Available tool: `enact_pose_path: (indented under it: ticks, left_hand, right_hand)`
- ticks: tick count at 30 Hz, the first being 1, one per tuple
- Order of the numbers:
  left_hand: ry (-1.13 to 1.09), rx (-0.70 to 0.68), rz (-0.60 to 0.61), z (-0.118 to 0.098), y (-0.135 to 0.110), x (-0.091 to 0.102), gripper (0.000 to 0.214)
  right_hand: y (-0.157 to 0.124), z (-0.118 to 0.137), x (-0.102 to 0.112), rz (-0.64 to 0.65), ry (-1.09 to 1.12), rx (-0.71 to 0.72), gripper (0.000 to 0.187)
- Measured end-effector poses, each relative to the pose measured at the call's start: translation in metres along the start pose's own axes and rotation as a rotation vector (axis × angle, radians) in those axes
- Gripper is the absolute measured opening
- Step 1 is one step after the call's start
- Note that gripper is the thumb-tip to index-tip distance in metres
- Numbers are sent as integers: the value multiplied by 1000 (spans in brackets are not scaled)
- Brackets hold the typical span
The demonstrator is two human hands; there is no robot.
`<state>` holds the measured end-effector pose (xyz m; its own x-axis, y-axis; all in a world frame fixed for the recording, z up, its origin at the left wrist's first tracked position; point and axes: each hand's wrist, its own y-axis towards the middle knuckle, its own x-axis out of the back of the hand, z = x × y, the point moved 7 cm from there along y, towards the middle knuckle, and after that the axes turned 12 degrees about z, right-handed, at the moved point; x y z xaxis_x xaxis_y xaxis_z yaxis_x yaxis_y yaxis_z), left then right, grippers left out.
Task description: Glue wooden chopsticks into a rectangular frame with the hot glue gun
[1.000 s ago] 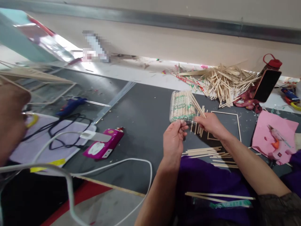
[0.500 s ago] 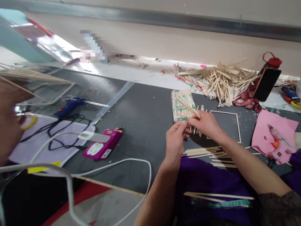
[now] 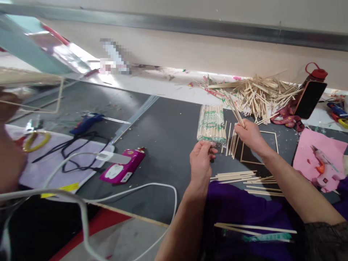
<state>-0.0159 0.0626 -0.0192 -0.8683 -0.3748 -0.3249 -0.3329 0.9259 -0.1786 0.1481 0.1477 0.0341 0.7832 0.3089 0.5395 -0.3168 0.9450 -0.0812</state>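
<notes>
My right hand (image 3: 251, 135) is closed around a few thin wooden sticks (image 3: 236, 110) that point up and to the left. My left hand (image 3: 201, 159) is pinched at the near end of a clear plastic pack of wooden sticks (image 3: 211, 123), which lies on the dark table (image 3: 165, 141). Loose sticks (image 3: 231, 141) lie between the pack and a square stick frame (image 3: 259, 146). More sticks (image 3: 239, 176) lie near my wrists, and two long ones (image 3: 252, 228) rest on my purple lap.
A big heap of sticks (image 3: 258, 94) lies at the back. A phone (image 3: 310, 98) leans on a red-capped bottle. A pink sheet (image 3: 318, 152) holds a glue gun (image 3: 319, 159). A magenta device (image 3: 122, 168), white cable (image 3: 130, 190), blue glue gun (image 3: 85, 122) and another person's hand (image 3: 8, 145) are at left.
My right hand has pulled sticks away from the pack and lifted them up and to the right. The pack has settled flat on the table while my left hand stays at its near end.
</notes>
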Motion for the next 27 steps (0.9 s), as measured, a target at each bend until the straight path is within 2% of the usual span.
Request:
enact_pose_path:
  ticks: [2, 5, 7, 11, 14, 18, 25, 27]
  left_hand:
    - [24, 16, 44, 3, 0, -5, 15]
    - [109, -9, 110, 7, -2, -12, 17]
    - [172, -46, 121, 7, -3, -14, 18]
    - [158, -25, 116, 8, -4, -12, 22]
    - [-10, 104, 165, 14, -2, -15, 34]
    - [-196, 227, 182, 20, 1, -16, 40]
    - [-298, 110, 76, 13, 4, -8, 30]
    - [-271, 146, 105, 15, 3, -9, 34]
  right_hand:
    - [0, 8, -5, 80, 0, 54, 16]
    - [-3, 19, -26, 232, -110, 82, 19]
    - [-3, 22, -37, 283, -164, 80, 18]
    - [1, 18, -44, 281, -108, 59, 14]
    - [3, 17, -44, 281, -75, 71, 12]
    - [2, 23, -51, 354, -10, 124, 11]
    - [6, 32, -60, 411, 40, 143, 10]
    - [7, 34, -58, 378, 34, 134, 10]
